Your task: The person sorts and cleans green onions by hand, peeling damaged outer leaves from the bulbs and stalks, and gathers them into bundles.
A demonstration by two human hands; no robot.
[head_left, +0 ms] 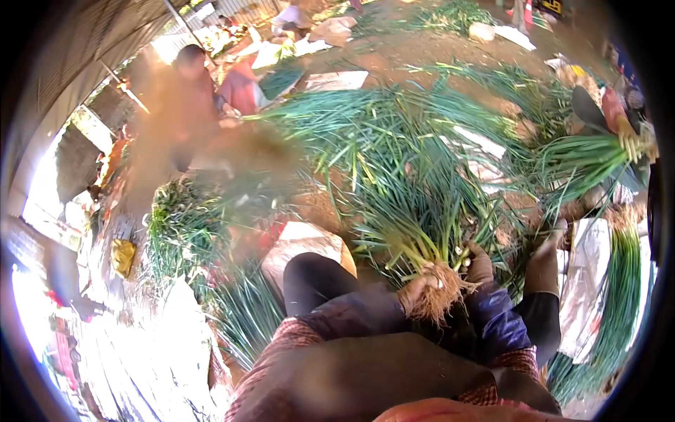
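A bunch of spring onions (436, 257) is in front of me, its long green leaves pointing away and its tangled brown roots (441, 294) towards my lap. My left hand (417, 292) is closed round the lower left of the bunch, just beside the roots. On the other side, my right hand (480, 264) has its fingers bent in against the pale stalks at the bunch's right edge. Part of its grip is hidden by the stalks. Both forearms are in dark blue sleeves over red checked cuffs.
A large heap of spring onions (394, 151) spreads beyond my hands. At right, a co-worker's hand (628, 144) grips another bunch, above a laid-out pile (619, 302). Another person (193, 91) sits at upper left, blurred by a smear. A yellow bag (122, 257) lies left.
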